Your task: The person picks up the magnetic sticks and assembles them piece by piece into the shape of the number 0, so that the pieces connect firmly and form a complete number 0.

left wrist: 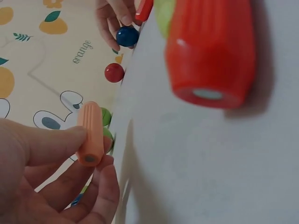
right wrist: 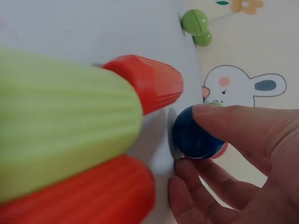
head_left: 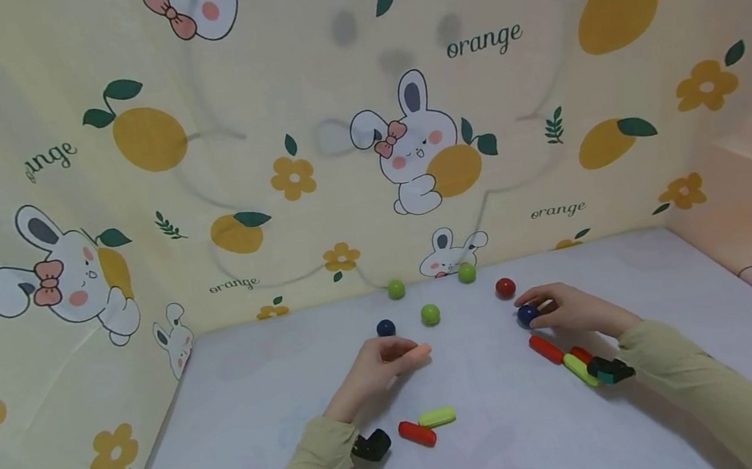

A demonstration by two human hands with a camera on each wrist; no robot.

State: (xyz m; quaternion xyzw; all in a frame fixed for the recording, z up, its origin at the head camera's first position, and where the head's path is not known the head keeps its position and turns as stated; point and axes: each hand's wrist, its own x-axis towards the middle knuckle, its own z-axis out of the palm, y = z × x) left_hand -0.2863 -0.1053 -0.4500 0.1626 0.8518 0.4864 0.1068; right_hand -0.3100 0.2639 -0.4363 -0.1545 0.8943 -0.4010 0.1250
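Note:
My left hand [head_left: 372, 373] pinches a short orange ribbed rod [left wrist: 91, 135] between thumb and fingers, held above the white table [head_left: 492, 428]. A grey disc shows in the rod's near end in the left wrist view. On the right, my right hand [head_left: 570, 309] holds a dark blue ball [right wrist: 194, 135] by thumb and fingertips; the ball appears to touch the tabletop. Just beyond it lies a red ball [head_left: 505, 288]. Nearest the left hand sits another dark blue ball [head_left: 386, 328], with a green ball [head_left: 430, 314] to its right.
Two green balls, one left [head_left: 395, 289] and one right [head_left: 467, 273], sit by the patterned back wall [head_left: 315, 219]. A red rod [head_left: 417, 433] and a yellow-green rod [head_left: 437, 417] lie near the left wrist. Red rods [head_left: 546, 349] and a yellow-green rod [head_left: 579, 369] lie below the right hand.

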